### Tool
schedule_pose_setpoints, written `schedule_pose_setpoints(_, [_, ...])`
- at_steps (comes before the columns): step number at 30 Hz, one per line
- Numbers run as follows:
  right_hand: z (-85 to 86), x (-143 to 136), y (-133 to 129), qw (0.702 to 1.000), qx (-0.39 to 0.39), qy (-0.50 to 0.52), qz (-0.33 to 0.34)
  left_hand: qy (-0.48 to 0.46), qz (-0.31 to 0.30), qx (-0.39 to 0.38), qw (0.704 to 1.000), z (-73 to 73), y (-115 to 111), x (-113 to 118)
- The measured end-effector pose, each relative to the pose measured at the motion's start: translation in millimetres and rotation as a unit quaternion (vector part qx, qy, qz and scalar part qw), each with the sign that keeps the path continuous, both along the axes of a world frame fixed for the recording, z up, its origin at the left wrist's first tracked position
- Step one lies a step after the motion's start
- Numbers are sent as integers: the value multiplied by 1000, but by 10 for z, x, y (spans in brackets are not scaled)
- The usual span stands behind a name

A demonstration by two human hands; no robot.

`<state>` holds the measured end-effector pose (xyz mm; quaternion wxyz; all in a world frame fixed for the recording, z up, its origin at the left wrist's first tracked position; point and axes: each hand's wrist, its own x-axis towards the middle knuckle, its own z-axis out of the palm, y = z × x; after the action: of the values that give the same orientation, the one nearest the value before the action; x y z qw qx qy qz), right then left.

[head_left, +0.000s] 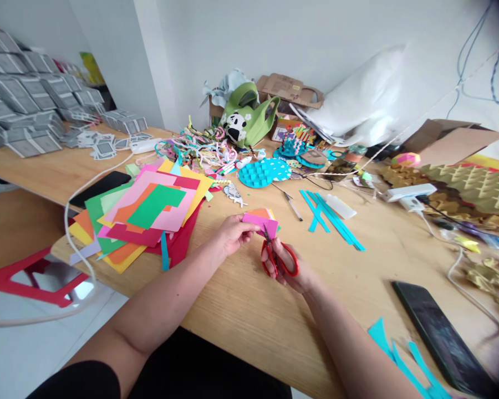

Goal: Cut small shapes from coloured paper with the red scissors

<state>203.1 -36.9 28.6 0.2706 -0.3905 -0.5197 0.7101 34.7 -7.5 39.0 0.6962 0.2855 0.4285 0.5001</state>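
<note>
My left hand (236,234) pinches the left end of a small stack of coloured paper pieces, with a magenta piece of paper (255,219) on top. Orange, yellow and green edges peek out from beneath it. In my right hand (293,270) are red-handled scissors (291,260), my fingers through the loops. Their dark blades lie across the magenta paper, pointing away from me. Both hands are just above the wooden table. Left of them lies a pile of coloured paper sheets (160,206), a green piece uppermost.
Blue paper strips (332,219) and a craft knife (294,209) lie beyond my hands. A black phone (443,335) rests at the right. Behind are a blue paper disc (255,174), tangled pipe cleaners (199,145) and a green panda bag (243,119). A white cable (72,202) loops at the left.
</note>
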Motion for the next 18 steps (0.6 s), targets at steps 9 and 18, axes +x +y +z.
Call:
schedule_pose_setpoints(9, [34, 0, -9, 1000, 7, -13, -6, 5, 1, -7, 1000, 4, 0, -6])
schedule_pose_setpoints(18, [24, 5, -7, 1000, 14, -23, -2, 6, 0, -5, 1000, 1, 5, -7])
